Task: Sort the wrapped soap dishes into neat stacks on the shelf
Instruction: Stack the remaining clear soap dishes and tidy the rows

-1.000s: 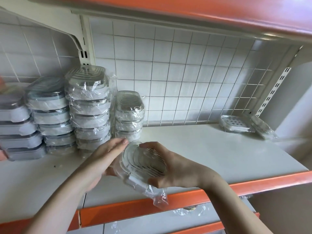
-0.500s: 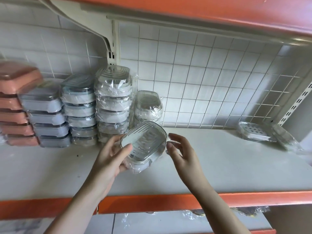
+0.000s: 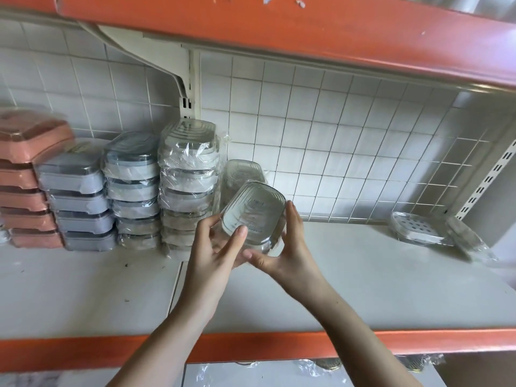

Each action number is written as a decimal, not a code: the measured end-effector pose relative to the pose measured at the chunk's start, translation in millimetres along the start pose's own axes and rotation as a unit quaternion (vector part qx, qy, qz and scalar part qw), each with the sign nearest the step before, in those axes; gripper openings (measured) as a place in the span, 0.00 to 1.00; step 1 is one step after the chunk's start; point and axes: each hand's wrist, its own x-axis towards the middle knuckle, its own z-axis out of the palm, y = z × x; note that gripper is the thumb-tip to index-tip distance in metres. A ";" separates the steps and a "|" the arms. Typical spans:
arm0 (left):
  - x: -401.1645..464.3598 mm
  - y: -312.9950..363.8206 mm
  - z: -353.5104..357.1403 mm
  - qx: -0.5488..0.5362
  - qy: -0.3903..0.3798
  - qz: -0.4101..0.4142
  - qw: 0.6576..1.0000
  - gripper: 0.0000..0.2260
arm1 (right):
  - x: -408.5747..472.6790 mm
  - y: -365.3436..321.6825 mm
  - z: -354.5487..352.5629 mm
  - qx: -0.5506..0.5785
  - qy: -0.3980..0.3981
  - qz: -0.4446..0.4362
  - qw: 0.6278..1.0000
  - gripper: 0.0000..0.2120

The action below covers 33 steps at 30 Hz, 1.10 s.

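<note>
A clear wrapped soap dish [image 3: 255, 212] is held tilted above the white shelf [image 3: 363, 289], just in front of a short stack of clear dishes [image 3: 242, 174]. My left hand [image 3: 216, 247] grips its left side with the thumb on top. My right hand [image 3: 282, 250] cups its right side and underside. To the left stand taller stacks: clear-and-white dishes [image 3: 188, 185], blue-grey-lidded ones [image 3: 131, 188], grey ones [image 3: 76, 202] and pink ones [image 3: 28, 180]. Two loose clear wrapped dishes [image 3: 421, 229] lie at the far right of the shelf.
An orange-edged upper shelf [image 3: 307, 32] hangs low overhead. A wire grid [image 3: 349, 152] backs the right half over white tiles. The shelf's orange front lip [image 3: 279, 347] runs across below my forearms, with more wrapped items on the level beneath.
The held dish has gone up and back toward the short clear stack. My right hand, briefly off it, now grips it again. The view has shifted left, showing pink stacks.
</note>
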 end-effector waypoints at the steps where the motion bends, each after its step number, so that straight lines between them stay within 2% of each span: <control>1: 5.1 1.9 -1.1 0.018 -0.020 -0.002 1.000 0.21 | 6.8 0.4 -4.7 0.006 0.002 -0.003 1.000 0.53; 4: 23.8 8.0 -8.0 0.176 -0.063 0.035 0.982 0.18 | 27.2 0.0 -21.9 0.016 0.001 0.006 1.000 0.56; 7: 37.5 20.3 -7.9 0.295 -0.057 0.094 0.949 0.18 | 44.3 -10.7 -38.7 0.023 -0.039 -0.002 0.999 0.51; 9: 40.7 28.0 -4.4 0.301 -0.044 0.120 0.945 0.23 | 52.8 -17.5 -48.5 0.040 -0.070 -0.009 0.997 0.45; 13: 38.5 32.6 -0.2 0.339 -0.020 0.158 0.927 0.20 | 61.3 -20.7 -57.7 0.034 -0.125 -0.016 0.991 0.33; 20: 48.9 39.3 8.2 0.373 -0.002 0.196 0.907 0.20 | 71.1 -20.6 -64.5 0.066 -0.113 -0.015 0.991 0.31; 22: 55.9 42.3 10.6 0.384 -0.004 0.203 0.901 0.21 | 79.2 -20.1 -65.7 0.061 -0.111 -0.023 0.992 0.35; 24: 63.5 43.7 11.6 0.403 -0.007 0.216 0.889 0.21 | 88.9 -18.8 -65.9 0.076 -0.104 -0.022 0.991 0.35; 28: 80.9 41.3 14.0 0.487 -0.005 0.210 0.848 0.22 | 110.3 -14.7 -62.9 0.094 -0.107 0.016 0.990 0.43; 29: 84.0 41.0 15.3 0.515 0.000 0.203 0.833 0.22 | 114.9 -13.6 -61.5 0.100 -0.110 0.026 0.989 0.40; 31: 89.5 39.7 16.7 0.558 0.013 0.197 0.806 0.22 | 122.2 -11.7 -57.9 0.126 -0.111 0.038 0.985 0.27; 33: 92.9 36.8 16.7 0.572 0.030 0.202 0.794 0.21 | 128.0 -9.5 -54.2 0.143 -0.109 0.036 0.983 0.19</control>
